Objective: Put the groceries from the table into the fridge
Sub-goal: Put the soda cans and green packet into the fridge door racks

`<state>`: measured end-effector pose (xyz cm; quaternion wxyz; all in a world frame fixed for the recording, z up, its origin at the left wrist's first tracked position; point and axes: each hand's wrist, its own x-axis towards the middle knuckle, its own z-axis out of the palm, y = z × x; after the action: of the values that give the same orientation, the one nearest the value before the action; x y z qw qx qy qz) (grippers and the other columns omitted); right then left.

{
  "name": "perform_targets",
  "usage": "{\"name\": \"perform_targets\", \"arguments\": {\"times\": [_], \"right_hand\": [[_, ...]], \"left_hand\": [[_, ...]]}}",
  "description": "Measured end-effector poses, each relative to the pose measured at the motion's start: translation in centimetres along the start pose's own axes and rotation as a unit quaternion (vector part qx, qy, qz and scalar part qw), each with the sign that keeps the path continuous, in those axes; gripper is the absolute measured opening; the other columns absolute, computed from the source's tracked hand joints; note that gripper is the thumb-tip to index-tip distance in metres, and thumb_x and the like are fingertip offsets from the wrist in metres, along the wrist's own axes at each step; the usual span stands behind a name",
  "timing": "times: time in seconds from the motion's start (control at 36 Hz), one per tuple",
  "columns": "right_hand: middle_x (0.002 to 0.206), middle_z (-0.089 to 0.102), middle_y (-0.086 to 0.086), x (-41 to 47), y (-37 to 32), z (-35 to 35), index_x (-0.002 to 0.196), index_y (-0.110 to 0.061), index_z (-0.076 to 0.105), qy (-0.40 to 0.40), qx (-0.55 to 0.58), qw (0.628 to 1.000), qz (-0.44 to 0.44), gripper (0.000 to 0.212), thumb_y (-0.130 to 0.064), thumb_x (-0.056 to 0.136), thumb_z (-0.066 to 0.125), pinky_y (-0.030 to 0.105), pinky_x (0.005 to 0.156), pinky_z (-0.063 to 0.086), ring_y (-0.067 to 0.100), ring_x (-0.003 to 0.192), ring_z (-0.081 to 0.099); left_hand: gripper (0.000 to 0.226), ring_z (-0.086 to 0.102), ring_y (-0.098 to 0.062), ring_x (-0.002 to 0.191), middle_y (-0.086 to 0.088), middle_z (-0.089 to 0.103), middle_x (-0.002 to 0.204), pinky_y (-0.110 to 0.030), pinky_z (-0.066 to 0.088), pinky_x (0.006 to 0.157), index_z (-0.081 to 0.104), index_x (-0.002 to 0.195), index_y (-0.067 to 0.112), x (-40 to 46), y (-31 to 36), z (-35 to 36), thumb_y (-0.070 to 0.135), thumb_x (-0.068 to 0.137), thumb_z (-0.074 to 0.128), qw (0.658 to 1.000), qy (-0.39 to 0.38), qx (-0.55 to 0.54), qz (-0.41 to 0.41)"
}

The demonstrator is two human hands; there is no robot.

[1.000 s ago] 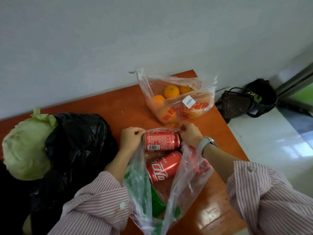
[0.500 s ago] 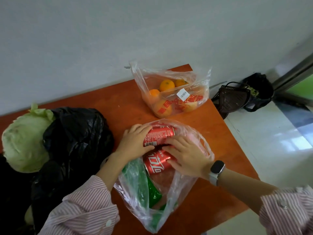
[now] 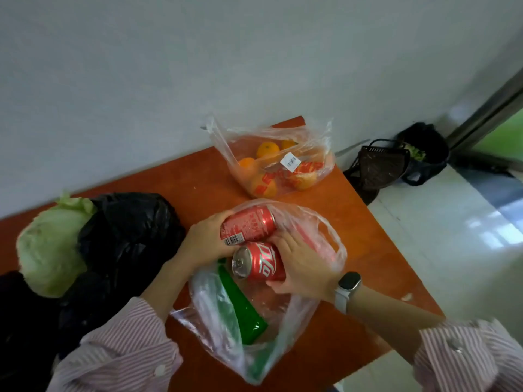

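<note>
On the orange table (image 3: 356,222) lies a clear plastic bag (image 3: 285,329) holding red cola cans and a green bottle (image 3: 243,306). My left hand (image 3: 203,241) grips the upper red can (image 3: 249,224), lifted above the bag's mouth. My right hand (image 3: 302,264) grips the lower red can (image 3: 260,263), its top end facing left. Another red can shows dimly through the plastic behind my right hand. A second clear bag of oranges (image 3: 277,162) stands at the table's far corner.
A green cabbage (image 3: 51,244) rests against a black plastic bag (image 3: 124,239) at the table's left. On the white floor to the right sit a dark woven basket (image 3: 379,168) and a black bag (image 3: 424,148). A grey wall runs behind the table.
Both hands moved from the bag's handles into its mouth and took hold of one can each; both cans now sit higher, partly out of the bag.
</note>
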<state>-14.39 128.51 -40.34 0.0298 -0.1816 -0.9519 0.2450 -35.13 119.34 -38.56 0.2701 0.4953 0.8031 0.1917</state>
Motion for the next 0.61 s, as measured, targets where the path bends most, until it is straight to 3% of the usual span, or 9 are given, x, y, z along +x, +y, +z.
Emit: {"name": "perform_targets", "arguments": {"times": [0.06, 0.11, 0.19, 0.28, 0.36, 0.42, 0.47, 0.53, 0.61], "right_hand": [[0.122, 0.046, 0.001, -0.4, -0.6, -1.6, 0.129, -0.012, 0.038, 0.02, 0.129, 0.99, 0.043, 0.079, -0.039, 0.065, 0.077, 0.022, 0.098, 0.034, 0.01, 0.112, 0.042], [0.116, 0.045, -0.005, -0.9, -1.3, -3.2, 0.127, -0.017, 0.037, 0.045, 0.225, 0.97, 0.082, 0.078, -0.038, 0.064, 0.079, 0.023, 0.091, 0.044, 0.006, 0.106, 0.046], [0.116, 0.045, -0.015, -1.9, -1.8, -5.0, 0.13, -0.022, 0.034, 0.08, 0.309, 0.941, 0.114, 0.078, -0.031, 0.068, 0.08, 0.016, 0.093, 0.045, 0.0, 0.106, 0.05], [0.12, 0.049, -0.01, -3.5, -2.0, -7.1, 0.127, -0.027, 0.034, 0.115, 0.369, 0.913, 0.134, 0.075, -0.027, 0.069, 0.08, 0.016, 0.093, 0.045, 0.003, 0.111, 0.051], [0.117, 0.052, -0.007, -6.5, -2.1, -9.4, 0.123, -0.027, 0.034, 0.137, 0.412, 0.886, 0.159, 0.067, -0.022, 0.072, 0.077, 0.016, 0.081, 0.048, 0.006, 0.106, 0.053], [0.115, 0.052, -0.009, -9.4, -2.0, -10.8, 0.123, -0.028, 0.033, 0.167, 0.431, 0.871, 0.165, 0.065, -0.018, 0.074, 0.074, 0.013, 0.075, 0.048, 0.002, 0.103, 0.054], [0.114, 0.053, -0.01, -12.9, -1.6, -12.2, 0.123, -0.027, 0.033, 0.204, 0.438, 0.859, 0.171, 0.063, -0.017, 0.075, 0.073, 0.01, 0.073, 0.048, 0.0, 0.102, 0.054], [0.113, 0.053, -0.011, -17.0, -1.4, -13.5, 0.126, -0.025, 0.033, 0.236, 0.44, 0.847, 0.182, 0.063, -0.016, 0.076, 0.071, 0.007, 0.073, 0.048, -0.002, 0.101, 0.054], [0.113, 0.055, -0.008, -24.6, -0.8, -15.0, 0.124, -0.025, 0.035, 0.288, 0.426, 0.831, 0.211, 0.058, -0.013, 0.079, 0.068, 0.014, 0.081, 0.051, 0.001, 0.102, 0.055]], "left_hand": [[0.089, 0.062, -0.007, 0.092, 0.007, 0.064, 0.107, -0.018, 0.047, 0.075, 0.05, 0.124, 0.028, -1.3, 0.4, -0.8, 0.062, 0.045, 0.071, 0.992, 0.021, -0.116, -0.036], [0.092, 0.063, -0.004, 0.087, 0.007, 0.064, 0.103, -0.016, 0.05, 0.072, 0.051, 0.123, 0.026, -2.5, 0.9, -1.5, 0.06, 0.041, 0.074, 0.977, 0.041, -0.2, -0.057], [0.088, 0.066, -0.003, 0.078, 0.004, 0.065, 0.099, -0.012, 0.051, 0.064, 0.051, 0.116, 0.024, -4.3, 2.7, -2.2, 0.057, 0.038, 0.074, 0.954, 0.071, -0.284, -0.062], [0.08, 0.068, -0.005, 0.077, -0.002, 0.067, 0.098, -0.014, 0.051, 0.061, 0.055, 0.109, 0.022, -6.1, 5.4, -2.1, 0.051, 0.038, 0.078, 0.921, 0.082, -0.377, -0.053], [0.094, 0.068, -0.016, 0.091, -0.006, 0.068, 0.106, -0.028, 0.055, 0.073, 0.054, 0.118, 0.016, -7.4, 8.6, -1.1, 0.053, 0.038, 0.084, 0.895, 0.071, -0.438, -0.039], [0.088, 0.065, -0.021, 0.099, -0.007, 0.065, 0.113, -0.037, 0.053, 0.083, 0.049, 0.123, 0.016, -8.0, 11.4, 0.1, 0.038, 0.046, 0.085, 0.878, 0.069, -0.473, -0.026], [0.081, 0.063, -0.022, 0.102, -0.007, 0.063, 0.116, -0.039, 0.05, 0.086, 0.046, 0.124, 0.018, -8.5, 14.6, 1.8, 0.019, 0.054, 0.085, 0.863, 0.06, -0.501, 0.0], [0.079, 0.064, -0.018, 0.101, -0.002, 0.065, 0.112, -0.036, 0.053, 0.083, 0.046, 0.121, 0.023, -9.4, 18.5, 3.8, 0.019, 0.051, 0.082, 0.849, 0.03, -0.527, 0.029], [0.075, 0.066, -0.018, 0.097, -0.001, 0.069, 0.107, -0.036, 0.055, 0.08, 0.049, 0.119, 0.025, -11.4, 24.8, 7.5, 0.015, 0.052, 0.082, 0.819, -0.015, -0.571, 0.057]]}}
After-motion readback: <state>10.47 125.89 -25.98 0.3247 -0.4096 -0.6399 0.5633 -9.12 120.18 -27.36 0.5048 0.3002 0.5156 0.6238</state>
